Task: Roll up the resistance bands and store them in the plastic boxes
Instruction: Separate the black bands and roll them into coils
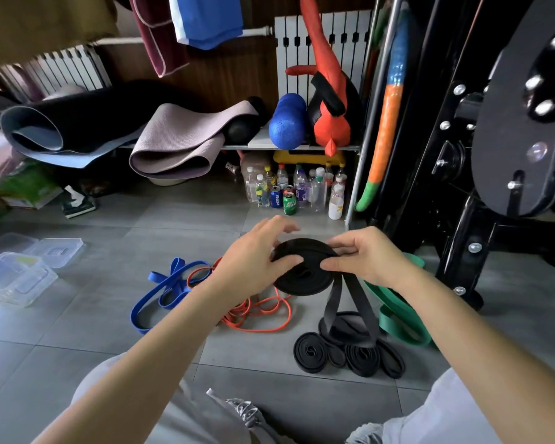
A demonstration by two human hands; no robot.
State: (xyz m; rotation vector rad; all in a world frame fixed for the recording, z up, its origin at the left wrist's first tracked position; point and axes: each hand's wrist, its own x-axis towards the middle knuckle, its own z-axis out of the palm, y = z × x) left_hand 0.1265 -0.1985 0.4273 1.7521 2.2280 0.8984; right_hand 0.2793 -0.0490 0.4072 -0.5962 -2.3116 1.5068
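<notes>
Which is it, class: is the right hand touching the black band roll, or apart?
Touching. The head view shows the right hand pinching the rim of the black band roll.

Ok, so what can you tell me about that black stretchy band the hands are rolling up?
The flat black rubbery resistance band is mostly wound into a flat round coil, held above the grey tiled floor. The left hand grips its left side, thumb on top; the right hand pinches its right edge. Its unrolled part hangs as two matte strips down to the floor beside other coiled black bands.
</notes>
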